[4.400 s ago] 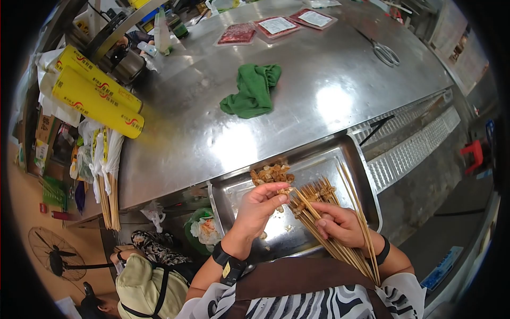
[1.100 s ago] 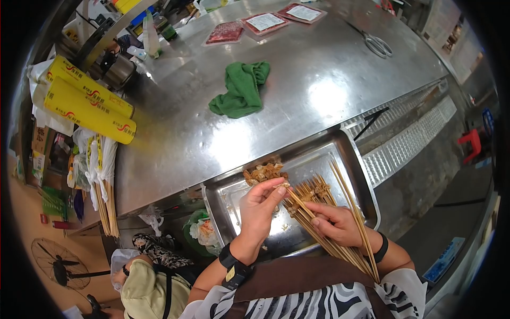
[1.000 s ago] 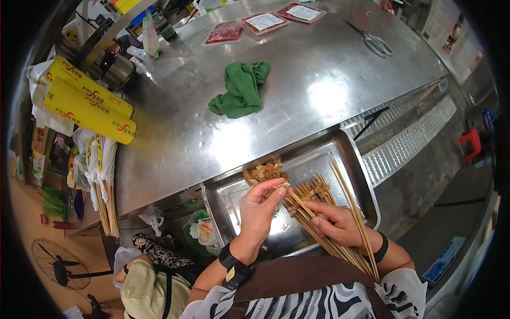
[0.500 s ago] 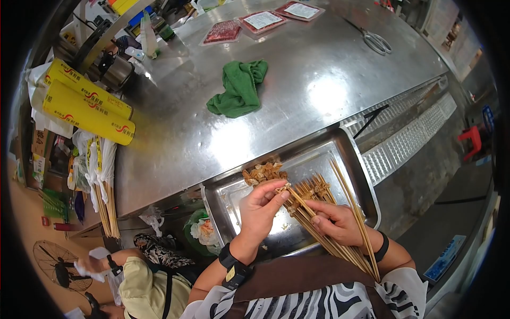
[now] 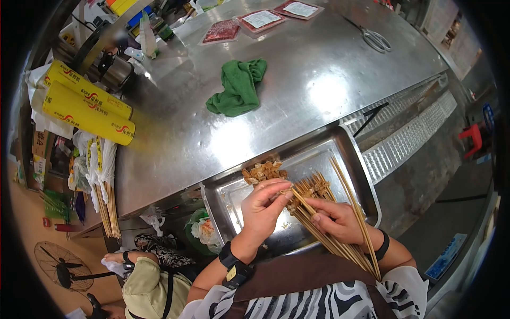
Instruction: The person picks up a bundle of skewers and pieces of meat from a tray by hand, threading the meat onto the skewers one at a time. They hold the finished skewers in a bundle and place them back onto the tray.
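My right hand (image 5: 336, 219) is closed around a thin bamboo skewer (image 5: 304, 203), which points up and left. At its tip, the thumb and fingers of my left hand (image 5: 264, 208) pinch a small piece of brown food that they mostly hide. Just beyond my left hand, a pile of brown food pieces (image 5: 264, 172) lies in the metal tray (image 5: 367, 194). Loaded skewers (image 5: 317, 186) with brown pieces near their tips lie in a bundle under my right hand. Several bare-looking skewers (image 5: 348, 194) slant along the tray's right side.
The steel table (image 5: 175, 159) adjoins the tray. On it are a green cloth (image 5: 236, 87), scissors (image 5: 376, 40), flat meat packs (image 5: 260, 21) and yellow film rolls (image 5: 87, 111). Bagged skewers (image 5: 106, 202) hang at left. Another person (image 5: 151, 282) is at lower left, near a fan (image 5: 62, 266).
My left fingers have closed further over the skewer tip, hiding the food piece more. My right hand has barely moved. The other person's arm has shifted right, holding something white.
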The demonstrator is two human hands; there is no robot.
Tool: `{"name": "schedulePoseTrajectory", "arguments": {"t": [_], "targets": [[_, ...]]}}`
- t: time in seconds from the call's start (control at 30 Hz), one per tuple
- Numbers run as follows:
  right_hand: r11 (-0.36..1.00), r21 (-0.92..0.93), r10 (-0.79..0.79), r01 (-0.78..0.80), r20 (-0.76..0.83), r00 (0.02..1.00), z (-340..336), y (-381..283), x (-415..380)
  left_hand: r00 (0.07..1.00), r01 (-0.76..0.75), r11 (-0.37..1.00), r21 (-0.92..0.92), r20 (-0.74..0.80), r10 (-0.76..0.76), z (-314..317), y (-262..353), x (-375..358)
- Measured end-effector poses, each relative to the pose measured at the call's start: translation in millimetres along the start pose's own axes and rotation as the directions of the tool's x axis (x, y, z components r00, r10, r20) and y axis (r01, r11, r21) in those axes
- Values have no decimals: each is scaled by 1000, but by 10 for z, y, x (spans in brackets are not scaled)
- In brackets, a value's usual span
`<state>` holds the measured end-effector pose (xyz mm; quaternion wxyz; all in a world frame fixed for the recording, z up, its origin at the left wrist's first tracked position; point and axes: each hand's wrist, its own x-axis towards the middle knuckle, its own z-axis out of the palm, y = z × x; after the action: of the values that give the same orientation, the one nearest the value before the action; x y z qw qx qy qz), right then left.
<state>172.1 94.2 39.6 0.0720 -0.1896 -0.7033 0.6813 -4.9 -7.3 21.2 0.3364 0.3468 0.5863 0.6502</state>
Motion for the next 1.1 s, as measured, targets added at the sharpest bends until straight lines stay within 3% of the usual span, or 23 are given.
{"name": "schedulePoseTrajectory", "arguments": {"t": [0.37,0.43,0.77,0.87,0.93,1.1], "targets": [[1000,22,-1,2,-8,1000,-3,-21,-21,998,9,995,101,61,-15,-41,38,12],[1000,-15,-18,18,-4,1000,-1,-13,-21,991,110,990,-85,86,-103,-63,75,39],[998,-37,-48,49,10,999,11,40,-16,983,186,937,-295,53,-178,-78,-110,100],[998,16,-58,59,-21,998,29,137,-21,970,240,895,-376,72,-230,-97,-196,83],[998,40,-54,56,-29,998,23,155,-34,957,283,776,-563,106,-272,-107,-241,65],[992,109,-51,57,-65,997,50,196,-49,981,195,832,-519,108,-162,-53,-173,23]]}}
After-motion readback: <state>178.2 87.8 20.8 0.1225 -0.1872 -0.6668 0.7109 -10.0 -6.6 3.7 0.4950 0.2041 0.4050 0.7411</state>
